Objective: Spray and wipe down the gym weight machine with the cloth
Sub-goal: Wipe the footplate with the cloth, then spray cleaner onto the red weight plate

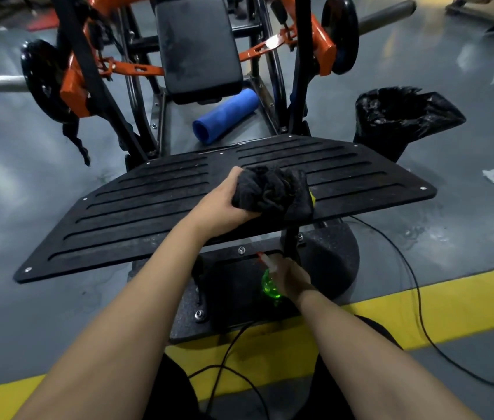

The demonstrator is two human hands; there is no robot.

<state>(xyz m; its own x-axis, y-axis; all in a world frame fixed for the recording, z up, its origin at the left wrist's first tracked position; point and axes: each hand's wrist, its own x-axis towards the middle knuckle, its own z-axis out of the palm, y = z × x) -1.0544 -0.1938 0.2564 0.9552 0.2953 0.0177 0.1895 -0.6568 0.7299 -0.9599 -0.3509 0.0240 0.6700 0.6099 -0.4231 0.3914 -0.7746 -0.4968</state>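
left hand (224,201): grips the bunched black cloth (273,192) and presses it on the foot plate (148,207).
cloth: just past the plate's middle, toward 3 o'clock.
right hand (292,278): holds the green spray bottle (270,286), at 6 o'clock from the cloth, below the plate's near edge.
good wiping: i think open the cloth flat, press down, and rub along the grooves out to 9 o'clock.

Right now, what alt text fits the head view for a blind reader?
A person's left hand holds a crumpled black cloth on a ribbed black footplate; the right hand holds a green spray bottle below it.
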